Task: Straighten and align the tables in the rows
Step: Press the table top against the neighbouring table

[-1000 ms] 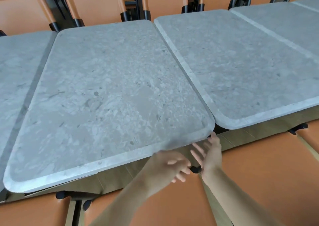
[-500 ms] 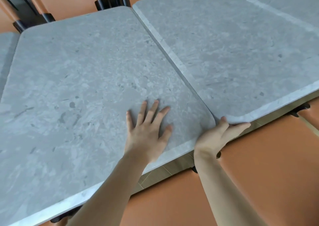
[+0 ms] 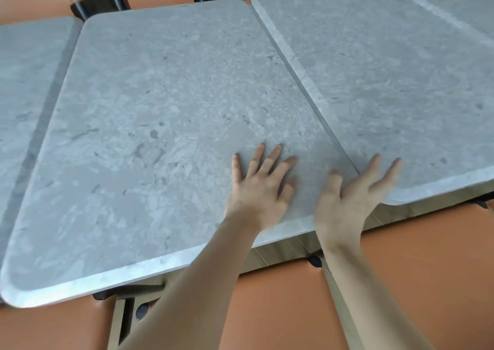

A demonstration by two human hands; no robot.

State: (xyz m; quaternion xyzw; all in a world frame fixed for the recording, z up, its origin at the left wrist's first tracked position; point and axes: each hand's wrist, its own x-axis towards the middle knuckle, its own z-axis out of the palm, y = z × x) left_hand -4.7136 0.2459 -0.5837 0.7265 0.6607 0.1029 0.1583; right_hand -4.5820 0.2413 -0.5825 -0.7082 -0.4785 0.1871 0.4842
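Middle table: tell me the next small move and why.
Probably slide the middle table slightly away from you. Its near edge sits nearer than the right table edge; left hand lies flat on it, right hand spans the seam.

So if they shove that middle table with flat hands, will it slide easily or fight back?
The middle table looks like thick stone, so probably heavy and stiff, shifting grudgingly. Its matt top may give the left hand decent grip. The neighbouring table sits tight against it, so pushing that way would likely move both.
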